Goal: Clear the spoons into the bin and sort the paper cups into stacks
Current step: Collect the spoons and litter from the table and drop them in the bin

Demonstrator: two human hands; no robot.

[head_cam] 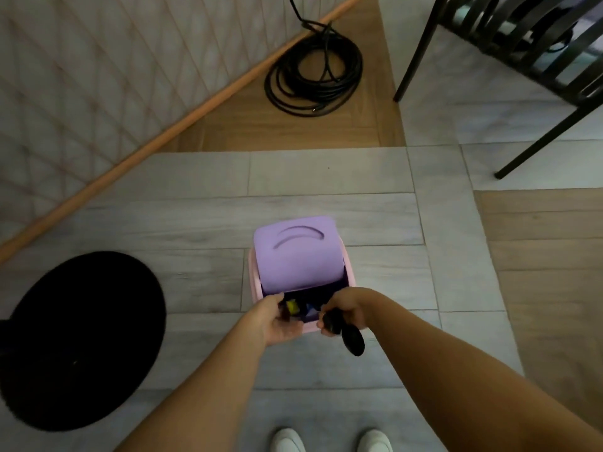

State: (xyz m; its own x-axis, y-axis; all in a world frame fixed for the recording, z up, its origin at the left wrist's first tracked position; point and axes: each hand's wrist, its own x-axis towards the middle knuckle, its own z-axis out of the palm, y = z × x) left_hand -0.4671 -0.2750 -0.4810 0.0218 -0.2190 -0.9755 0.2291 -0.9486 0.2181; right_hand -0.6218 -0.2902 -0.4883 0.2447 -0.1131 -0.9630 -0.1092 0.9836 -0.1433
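A small pink bin point(251, 272) with a purple swing lid point(298, 256) stands on the grey floor in front of my feet. The lid is tilted open, and a yellow item and dark rubbish show inside. My right hand point(344, 309) grips black spoons point(352, 340) just over the bin's near right edge, their bowls pointing down toward me. My left hand point(277, 318) is at the near left rim, fingers curled around something dark at the opening. No paper cups are in view.
A round black base point(78, 340) lies on the floor to the left. A coiled black cable point(313, 73) sits by the wall ahead. Black chair legs point(535, 138) stand at the upper right. My white shoes point(329, 440) are at the bottom.
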